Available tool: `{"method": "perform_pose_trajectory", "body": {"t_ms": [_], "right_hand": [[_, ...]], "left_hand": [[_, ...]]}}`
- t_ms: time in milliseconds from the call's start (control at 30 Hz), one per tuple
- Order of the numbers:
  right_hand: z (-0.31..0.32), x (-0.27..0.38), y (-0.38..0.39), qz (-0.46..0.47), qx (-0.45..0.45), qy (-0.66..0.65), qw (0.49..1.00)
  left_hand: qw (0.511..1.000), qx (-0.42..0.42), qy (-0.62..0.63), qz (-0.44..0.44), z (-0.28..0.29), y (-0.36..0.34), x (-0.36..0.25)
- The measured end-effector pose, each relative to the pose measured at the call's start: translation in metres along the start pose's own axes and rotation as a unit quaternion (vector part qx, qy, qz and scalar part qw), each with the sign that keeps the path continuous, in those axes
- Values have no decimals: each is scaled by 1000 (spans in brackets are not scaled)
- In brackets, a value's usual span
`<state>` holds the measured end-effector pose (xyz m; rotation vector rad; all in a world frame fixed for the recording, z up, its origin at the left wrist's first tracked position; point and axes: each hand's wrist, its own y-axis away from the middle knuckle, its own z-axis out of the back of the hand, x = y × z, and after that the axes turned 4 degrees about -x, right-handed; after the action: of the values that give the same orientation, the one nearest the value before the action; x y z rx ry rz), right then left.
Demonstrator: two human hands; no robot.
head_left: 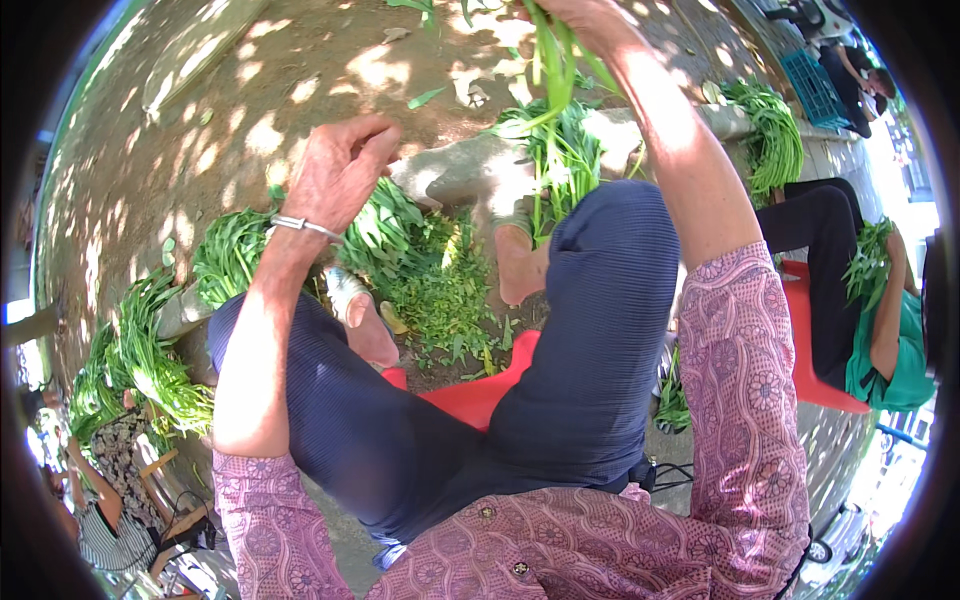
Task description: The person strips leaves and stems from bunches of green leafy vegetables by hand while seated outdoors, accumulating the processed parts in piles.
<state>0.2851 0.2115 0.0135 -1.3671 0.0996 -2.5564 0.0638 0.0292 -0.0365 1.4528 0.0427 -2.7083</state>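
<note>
The right hand (pixel 572 18) grips greens (pixel 553 68), apparently unfinished, the left hand (pixel 338 172) curls its fingers narrowly, seemingly empty, and nearby bundles (pixel 228 258) look done.

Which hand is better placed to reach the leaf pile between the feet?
Probably the left hand: it looks nearer the leaf pile, with nothing visible in its grip. The right hand, farther off, holds green stems.

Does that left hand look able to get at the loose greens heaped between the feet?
Probably yes. The left hand seems to hold nothing and appears near the loose greens, and nothing looks to be covering the heap, though depth is hard to judge from this view.
</note>
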Motion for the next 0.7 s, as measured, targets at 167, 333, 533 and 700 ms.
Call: {"method": "perform_pose_trajectory", "body": {"t_ms": [167,333,533,700], "right_hand": [[-80,13,46,-21,117,-226,967],[-112,12,96,-134,148,-365,909],[-125,26,127,-201,61,-408,888],[-136,29,149,-197,-5,-404,893]], "left_hand": [[997,-64,31,-30,-9,-16,14],[985,-58,159,23,-21,-14,3],[995,-57,75,-7,-27,-10,14],[997,-74,-3,-34,-24,-5,23]]}}
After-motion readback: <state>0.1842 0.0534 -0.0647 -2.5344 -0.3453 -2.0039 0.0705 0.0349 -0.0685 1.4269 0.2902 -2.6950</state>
